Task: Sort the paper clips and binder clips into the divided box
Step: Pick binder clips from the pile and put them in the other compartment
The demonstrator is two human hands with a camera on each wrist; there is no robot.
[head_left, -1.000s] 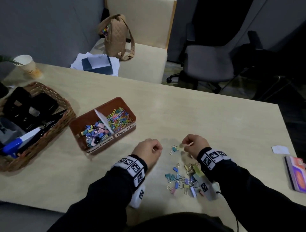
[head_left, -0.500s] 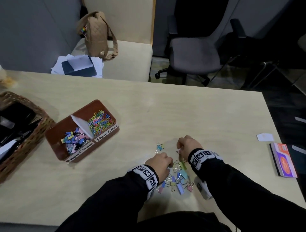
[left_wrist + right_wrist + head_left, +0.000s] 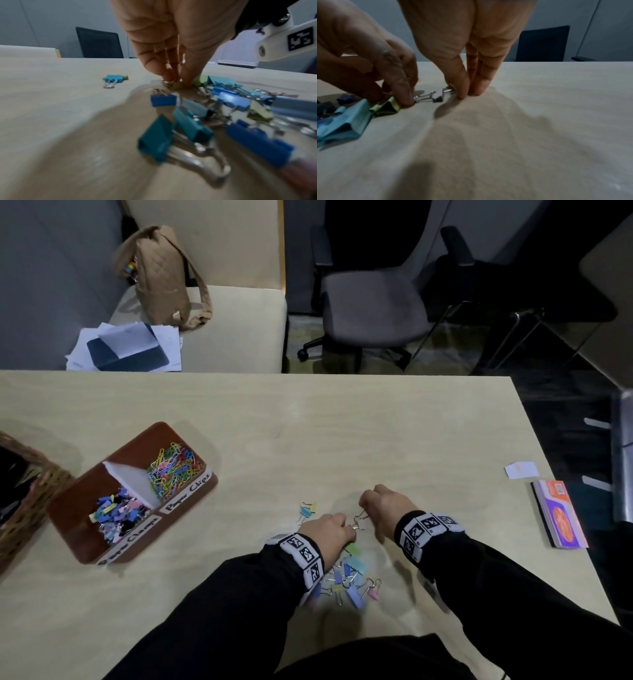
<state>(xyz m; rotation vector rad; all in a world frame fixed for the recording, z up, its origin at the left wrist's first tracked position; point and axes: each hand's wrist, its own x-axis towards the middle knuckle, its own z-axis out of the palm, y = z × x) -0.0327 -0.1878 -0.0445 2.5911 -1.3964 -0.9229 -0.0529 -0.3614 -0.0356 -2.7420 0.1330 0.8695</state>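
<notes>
A brown divided box [image 3: 191, 491] stands at the left, with coloured paper clips [image 3: 173, 465] in its far compartment and binder clips [image 3: 116, 510] in the near one. A pile of loose binder clips [image 3: 346, 577] [image 3: 205, 115] lies in front of me. One blue clip [image 3: 306, 511] [image 3: 114, 79] lies apart to the left. At the pile's far edge, my left hand [image 3: 346, 529] [image 3: 175, 79] [image 3: 399, 97] pinches a green binder clip [image 3: 176, 85] [image 3: 385, 108]. Just right of it, my right hand [image 3: 364, 513] [image 3: 465, 92] points its fingertips down on the table and pinches the wire handle of a small dark binder clip [image 3: 437, 96].
A wicker basket [image 3: 30, 498] sits at the left table edge. An orange and purple booklet [image 3: 561, 515] and a white paper slip [image 3: 520, 470] lie at the right. Beyond the far edge are a cream chair with a tan bag [image 3: 161, 278] and papers, and an office chair [image 3: 373, 302].
Both hands have drawn back from the lone blue clip to the far edge of the pile and come close together. The left hand has pinched the green clip. The head view shifted left.
</notes>
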